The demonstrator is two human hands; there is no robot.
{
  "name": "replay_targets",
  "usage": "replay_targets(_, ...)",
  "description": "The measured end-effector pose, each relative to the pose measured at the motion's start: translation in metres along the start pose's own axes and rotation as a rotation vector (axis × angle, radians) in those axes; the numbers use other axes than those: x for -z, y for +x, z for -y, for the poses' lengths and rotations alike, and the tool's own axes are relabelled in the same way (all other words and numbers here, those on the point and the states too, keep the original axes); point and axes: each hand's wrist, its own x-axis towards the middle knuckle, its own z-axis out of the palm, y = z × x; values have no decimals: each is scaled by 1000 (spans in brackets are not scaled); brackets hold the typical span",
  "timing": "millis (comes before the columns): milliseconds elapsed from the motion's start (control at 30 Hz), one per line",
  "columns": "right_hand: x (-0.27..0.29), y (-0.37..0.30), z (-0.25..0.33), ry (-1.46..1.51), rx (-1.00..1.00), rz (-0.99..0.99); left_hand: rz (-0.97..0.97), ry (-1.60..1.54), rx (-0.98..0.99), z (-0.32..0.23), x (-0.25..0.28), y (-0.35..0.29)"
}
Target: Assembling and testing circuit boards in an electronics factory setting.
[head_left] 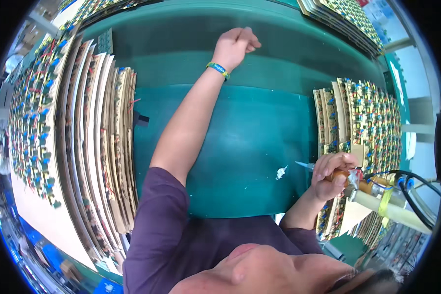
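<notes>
My left hand (234,48) reaches far across the green work mat (250,127), with a patterned band around its wrist. Its fingers are curled in, and whatever they may hold is hidden. On the right, my right hand (334,171) is wrapped round a glue dispensing gun (342,177) with an orange-brown barrel. The gun's pale pointed nozzle (304,164) sticks out to the left, above the mat. A small white blob (281,172), looking like glue, lies on the mat just left of that tip.
Tall stacks of circuit board panels (34,122) with layers between them stand on the left. More panel stacks (372,117) rise at the right, close to my right hand, and at the far right corner (345,22). Black hoses (419,183) run from the gun. A small dark piece (142,120) lies beside the left stack.
</notes>
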Motion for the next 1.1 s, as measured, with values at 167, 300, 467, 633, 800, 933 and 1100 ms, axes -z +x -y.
replay_targets(167, -20, 1, 3, 80, -13, 66, -341, 1555, -814, 64, 150, 85)
replay_targets(300, 0, 2, 2, -13, -22, -16, -210, 771, -115, -34, 160, 50)
replay_targets(467, -11, 3, 3, 49, 0, 76, -842, 1642, 353, -12, 249, 77)
replay_targets(633, -4, 4, 1, 23, -6, 72, -769, 1452, 592, -29, 246, 90)
replay_targets(800, 2, 2, 3, 39, 15, 89, -771, 1313, 646, 0, 247, 114)
replay_targets(933, 3, 4, 0, 45, 27, 89, -722, 1371, 592, 2, 254, 122)
replay_targets(1100, 5, 9, -3, 79, 51, 155, -873, 1461, 589, 2, 274, 121)
